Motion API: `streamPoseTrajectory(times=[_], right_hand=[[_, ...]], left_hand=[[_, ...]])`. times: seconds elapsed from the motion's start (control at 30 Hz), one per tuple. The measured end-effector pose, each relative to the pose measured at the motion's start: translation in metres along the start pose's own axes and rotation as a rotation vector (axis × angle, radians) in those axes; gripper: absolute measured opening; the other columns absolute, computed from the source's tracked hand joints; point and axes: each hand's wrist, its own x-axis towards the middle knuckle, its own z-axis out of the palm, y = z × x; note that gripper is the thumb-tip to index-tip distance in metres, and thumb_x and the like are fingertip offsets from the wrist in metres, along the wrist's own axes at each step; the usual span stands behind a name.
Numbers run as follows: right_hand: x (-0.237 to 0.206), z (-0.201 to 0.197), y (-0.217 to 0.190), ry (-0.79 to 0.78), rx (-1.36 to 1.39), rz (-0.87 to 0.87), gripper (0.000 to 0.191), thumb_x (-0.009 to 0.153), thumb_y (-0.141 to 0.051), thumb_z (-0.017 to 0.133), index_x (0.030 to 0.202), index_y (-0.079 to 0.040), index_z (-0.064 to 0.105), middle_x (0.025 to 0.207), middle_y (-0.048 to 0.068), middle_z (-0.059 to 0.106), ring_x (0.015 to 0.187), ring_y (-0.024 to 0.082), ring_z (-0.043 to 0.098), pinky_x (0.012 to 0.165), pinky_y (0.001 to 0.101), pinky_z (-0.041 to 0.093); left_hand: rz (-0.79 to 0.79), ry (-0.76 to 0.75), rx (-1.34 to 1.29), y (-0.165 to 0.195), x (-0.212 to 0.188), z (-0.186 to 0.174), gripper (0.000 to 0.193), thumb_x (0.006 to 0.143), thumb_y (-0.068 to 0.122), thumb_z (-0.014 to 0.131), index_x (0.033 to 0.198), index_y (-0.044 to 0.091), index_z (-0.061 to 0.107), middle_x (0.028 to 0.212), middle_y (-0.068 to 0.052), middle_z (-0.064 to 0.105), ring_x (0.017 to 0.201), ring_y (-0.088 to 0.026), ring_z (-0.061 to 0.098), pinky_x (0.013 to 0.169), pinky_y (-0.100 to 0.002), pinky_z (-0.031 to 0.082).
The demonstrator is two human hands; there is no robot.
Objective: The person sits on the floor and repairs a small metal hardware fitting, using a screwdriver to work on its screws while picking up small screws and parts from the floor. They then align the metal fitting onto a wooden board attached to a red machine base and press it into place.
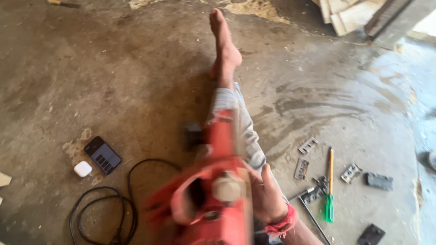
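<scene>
Power tool (213,190), red and blurred, on the lap | right hand (268,197) grasping its side, left hand unseen | could slip onto leg (240,127); cord (113,204) may snag.

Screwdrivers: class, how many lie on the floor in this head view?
1: a green-handled screwdriver lies right of the right hand, among metal plates. Others may be hidden behind the blurred red power tool.
</scene>
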Motion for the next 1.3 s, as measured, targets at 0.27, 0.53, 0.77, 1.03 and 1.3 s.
streamPoseTrajectory(times=[0.27, 0.53, 0.77, 1.03, 1.3], right_hand=[[-0.064, -0.041, -0.008, 0.381, -0.109, -0.154, 0.055, 0.099, -0.048, 0.047, 0.125, -0.004, 0.067, 0.101, 0.006, 0.075, 0.084, 0.016, 0.069, 0.075, 0.0318, 0.055], [-0.020, -0.076, -0.014, 0.722, -1.211, -0.197, 0.066, 0.104, -0.052, 0.048, 0.084, 0.008, 0.065, 0.063, 0.011, 0.059, 0.062, 0.019, 0.050, 0.058, 0.0402, 0.044], [-0.036, -0.060, -0.045, 0.639, -1.508, -0.065, 0.062, 0.101, -0.052, 0.044, 0.085, 0.004, 0.062, 0.063, 0.021, 0.054, 0.061, 0.032, 0.056, 0.061, 0.0453, 0.047], [-0.021, -0.055, -0.052, 0.637, -1.458, -0.096, 0.061, 0.105, -0.048, 0.044, 0.085, 0.006, 0.064, 0.060, 0.017, 0.048, 0.056, 0.027, 0.048, 0.057, 0.0406, 0.046], [-0.017, -0.062, -0.064, 0.715, -0.966, 0.209, 0.025, 0.095, -0.039, 0.053, 0.107, -0.023, 0.068, 0.073, -0.006, 0.068, 0.063, 0.010, 0.061, 0.057, 0.0318, 0.051]], left_hand=[[-0.356, -0.132, -0.086, -0.108, -0.030, 0.035, 0.042, 0.083, 0.030, 0.080, 0.114, 0.003, 0.072, 0.100, -0.015, 0.076, 0.093, -0.025, 0.073, 0.087, -0.039, 0.056], [-0.606, -0.119, 0.517, -0.106, -0.004, -0.032, 0.040, 0.086, 0.028, 0.077, 0.116, 0.003, 0.070, 0.100, -0.013, 0.076, 0.092, -0.021, 0.073, 0.086, -0.036, 0.057], [0.419, 0.054, 0.779, 0.044, -0.017, 0.034, 0.044, 0.090, 0.028, 0.073, 0.125, 0.002, 0.066, 0.111, -0.010, 0.074, 0.104, -0.017, 0.069, 0.093, -0.033, 0.053], [0.347, -0.443, 0.829, 0.075, -0.028, 0.160, 0.058, 0.086, 0.039, 0.075, 0.131, 0.004, 0.062, 0.109, -0.009, 0.077, 0.100, -0.018, 0.072, 0.090, -0.032, 0.056], [0.513, -0.376, 0.999, 0.081, -0.033, 0.168, 0.067, 0.079, 0.041, 0.081, 0.130, 0.003, 0.060, 0.110, -0.015, 0.074, 0.103, -0.030, 0.068, 0.088, -0.041, 0.055]])
